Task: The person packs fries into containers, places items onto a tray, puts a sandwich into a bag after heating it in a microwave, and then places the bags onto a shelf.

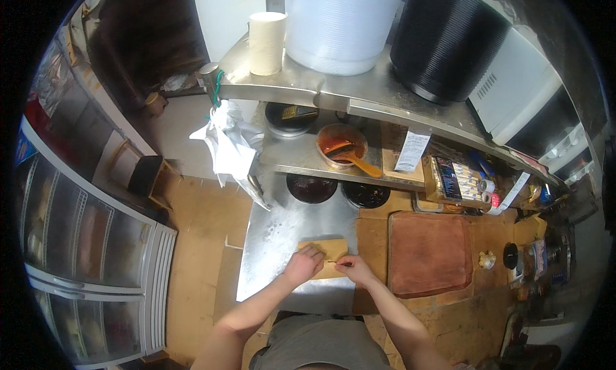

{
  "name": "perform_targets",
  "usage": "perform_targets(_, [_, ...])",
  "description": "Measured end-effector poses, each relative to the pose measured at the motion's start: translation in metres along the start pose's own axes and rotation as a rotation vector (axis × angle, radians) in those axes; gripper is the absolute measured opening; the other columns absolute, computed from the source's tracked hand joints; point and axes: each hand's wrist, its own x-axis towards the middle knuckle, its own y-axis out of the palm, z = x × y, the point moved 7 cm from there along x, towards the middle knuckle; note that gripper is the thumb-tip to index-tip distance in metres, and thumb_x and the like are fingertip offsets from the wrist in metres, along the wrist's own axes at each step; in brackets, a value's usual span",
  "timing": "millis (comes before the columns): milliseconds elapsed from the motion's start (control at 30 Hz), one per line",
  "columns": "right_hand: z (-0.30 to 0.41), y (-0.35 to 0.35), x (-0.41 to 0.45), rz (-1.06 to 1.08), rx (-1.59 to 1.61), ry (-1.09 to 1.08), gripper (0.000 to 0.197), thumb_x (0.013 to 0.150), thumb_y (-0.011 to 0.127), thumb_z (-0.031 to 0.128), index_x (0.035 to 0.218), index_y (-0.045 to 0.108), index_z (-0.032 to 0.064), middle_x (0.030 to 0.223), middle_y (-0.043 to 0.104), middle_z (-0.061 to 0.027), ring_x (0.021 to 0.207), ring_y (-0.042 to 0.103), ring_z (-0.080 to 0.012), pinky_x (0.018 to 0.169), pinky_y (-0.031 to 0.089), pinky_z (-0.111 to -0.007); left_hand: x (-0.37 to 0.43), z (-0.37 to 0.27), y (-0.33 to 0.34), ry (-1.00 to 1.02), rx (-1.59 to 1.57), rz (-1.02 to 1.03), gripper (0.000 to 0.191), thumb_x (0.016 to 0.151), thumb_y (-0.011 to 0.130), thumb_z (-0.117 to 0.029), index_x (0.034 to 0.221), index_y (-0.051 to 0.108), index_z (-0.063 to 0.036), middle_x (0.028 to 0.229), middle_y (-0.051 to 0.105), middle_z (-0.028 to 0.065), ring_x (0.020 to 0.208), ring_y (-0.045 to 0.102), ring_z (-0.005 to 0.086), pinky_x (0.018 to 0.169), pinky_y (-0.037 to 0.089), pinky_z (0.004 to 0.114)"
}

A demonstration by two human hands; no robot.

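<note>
A flat brown paper piece, perhaps a bag (332, 246), lies on the stainless steel counter (269, 245) before me. My left hand (304, 264) rests on its left part with the fingers curled; whether they grip the paper I cannot tell. At the right side, my right hand (353, 268) pinches a small, thin dark item (332, 261) that lies over the paper. What that item is cannot be made out. Beyond the paper, two round dark containers (312, 188) (366, 194) stand under the shelf edge.
Right of the steel stands a reddish-brown square board (430, 254). On the lower shelf (288, 153) are a tub of red sauce (341, 146) with an orange-handled utensil and a box of packets (455, 182). A white plastic bag (231, 144) hangs at the left.
</note>
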Motion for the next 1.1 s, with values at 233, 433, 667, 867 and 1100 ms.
perform_targets(233, [0.004, 0.002, 0.010, -0.164, -0.161, -0.002, 0.018, 0.084, 0.078, 0.017, 0.086, 0.074, -0.0004, 0.084, 0.070, -0.0079, 0.075, 0.063, -0.0142, 0.069, 0.051, -0.031, -0.009, -0.003, -0.002, 0.006, -0.130, -0.115, 0.009, 0.083, 0.069, -0.012, 0.089, 0.068, -0.0059, 0.094, 0.066, 0.0078, 0.095, 0.063, 0.0280, 0.077, 0.057, 0.038])
perform_targets(433, [-0.002, 0.004, 0.013, -0.386, -0.340, 0.116, 0.015, 0.077, 0.078, 0.017, 0.079, 0.075, 0.0027, 0.082, 0.071, -0.0138, 0.077, 0.069, -0.0246, 0.069, 0.053, -0.036, -0.017, 0.002, 0.017, 0.095, 0.024, 0.002, 0.011, 0.078, 0.063, -0.010, 0.088, 0.066, -0.0069, 0.094, 0.063, 0.0058, 0.100, 0.061, 0.0257, 0.080, 0.056, 0.035])
perform_targets(667, [-0.044, -0.029, -0.008, -0.402, -0.048, 0.029, 0.012, 0.089, 0.073, 0.011, 0.099, 0.070, 0.0045, 0.076, 0.066, -0.0004, 0.071, 0.058, -0.0070, 0.065, 0.049, -0.025, -0.004, -0.024, -0.014, 0.121, -0.132, -0.029, 0.017, 0.081, 0.065, -0.011, 0.097, 0.068, -0.0054, 0.099, 0.063, 0.0092, 0.100, 0.061, 0.0305, 0.084, 0.055, 0.040])
perform_targets(867, [-0.014, -0.142, -0.125, -0.644, -0.291, -0.130, 0.019, 0.090, 0.071, 0.014, 0.105, 0.070, 0.0029, 0.082, 0.068, -0.0100, 0.074, 0.064, -0.0189, 0.071, 0.052, -0.031, -0.049, -0.084, 0.017, 0.123, -0.167, 0.071, 0.035, 0.087, 0.069, -0.017, 0.118, 0.067, -0.0019, 0.100, 0.065, 0.0125, 0.094, 0.064, 0.0315, 0.084, 0.054, 0.042])
perform_targets(1100, [-0.167, -0.384, -0.276, -1.046, -0.582, 0.279, 0.032, 0.089, 0.068, 0.020, 0.112, 0.065, -0.0033, 0.109, 0.067, -0.0273, 0.106, 0.063, -0.0442, 0.091, 0.051, -0.048, -0.003, -0.129, 0.175, -0.559, -0.627, 0.377, 0.054, 0.095, 0.064, -0.042, 0.130, 0.060, -0.0009, 0.108, 0.070, 0.0233, 0.098, 0.069, 0.0396, 0.086, 0.054, 0.045])
